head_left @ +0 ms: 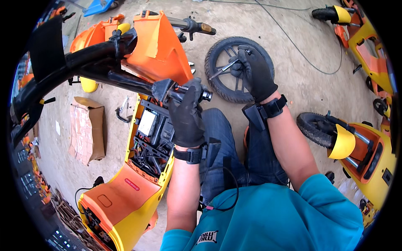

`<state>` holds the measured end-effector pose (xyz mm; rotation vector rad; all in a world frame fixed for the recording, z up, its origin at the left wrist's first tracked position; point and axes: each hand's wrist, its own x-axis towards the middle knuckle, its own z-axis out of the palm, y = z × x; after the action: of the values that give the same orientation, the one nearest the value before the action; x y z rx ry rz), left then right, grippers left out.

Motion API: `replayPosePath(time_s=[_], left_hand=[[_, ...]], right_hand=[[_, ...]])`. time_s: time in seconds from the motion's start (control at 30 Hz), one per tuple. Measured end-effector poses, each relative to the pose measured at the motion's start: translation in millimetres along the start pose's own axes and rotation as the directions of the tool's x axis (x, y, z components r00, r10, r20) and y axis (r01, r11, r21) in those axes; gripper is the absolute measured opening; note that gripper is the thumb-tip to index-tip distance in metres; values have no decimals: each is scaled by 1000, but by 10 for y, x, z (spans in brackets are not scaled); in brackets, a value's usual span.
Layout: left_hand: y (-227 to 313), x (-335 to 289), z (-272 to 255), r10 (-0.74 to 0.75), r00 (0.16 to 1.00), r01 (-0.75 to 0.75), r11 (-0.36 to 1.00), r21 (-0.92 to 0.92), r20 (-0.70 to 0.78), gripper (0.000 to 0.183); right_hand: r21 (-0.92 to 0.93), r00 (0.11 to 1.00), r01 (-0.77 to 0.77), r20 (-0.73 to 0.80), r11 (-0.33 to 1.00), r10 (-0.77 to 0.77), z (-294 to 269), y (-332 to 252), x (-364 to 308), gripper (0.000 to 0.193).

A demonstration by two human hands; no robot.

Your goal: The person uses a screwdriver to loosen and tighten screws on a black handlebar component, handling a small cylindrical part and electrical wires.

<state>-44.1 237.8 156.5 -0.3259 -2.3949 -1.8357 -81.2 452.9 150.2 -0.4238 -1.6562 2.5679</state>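
Left hand: your black-gloved left hand (pixel 187 115), near the centre of the frame, bends its fingers over a black cylindrical fitting (pixel 206 95); you cannot tell from this view whether it grips or only rests there.
Right hand: your black-gloved right hand (pixel 257 73), upper centre, is closed around a slim silver-shafted hand tool (pixel 227 67).
Tool: its shaft slants down to the left, well apart from the fitting.
Frame: a thick, curved black tubular frame (pixel 90 52) runs from the left edge to the fitting.
Panel: a bright orange plastic panel (pixel 161 56) stands at upper centre-left.
Scooter body: a yellow-and-orange plastic body (pixel 125 188) fills the lower left, its wiring compartment uncovered.
Wheel: a black spoked wheel with a treaded tyre (pixel 212 54) lies on the grey concrete floor (pixel 301 88), beyond your right hand.
Carton: a brown cardboard box (pixel 86 129) sits at centre-left.
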Motion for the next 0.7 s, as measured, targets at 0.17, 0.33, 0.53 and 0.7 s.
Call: replayPosePath(time_s=[0.17,0.33,0.53,0.7], left_hand=[[80,1,-20,-50,998,52,998,-29,37,28],[71,58,21,-296,955,265,789,-555,35,27],[-70,-21,-39,85,996,-87,990,-114,-21,37],[-29,-5,-63,173,982,-189,931,313,78,42]], right_hand=[[-271,1000,-13,-15,963,10,-44,44,-28,24],[-356,990,63,142,932,-12,-214,310,21,16],[-740,864,495,472,454,-174,-137,223,-66,18],[-735,886,454,430,504,-172,-224,423,-36,19]])
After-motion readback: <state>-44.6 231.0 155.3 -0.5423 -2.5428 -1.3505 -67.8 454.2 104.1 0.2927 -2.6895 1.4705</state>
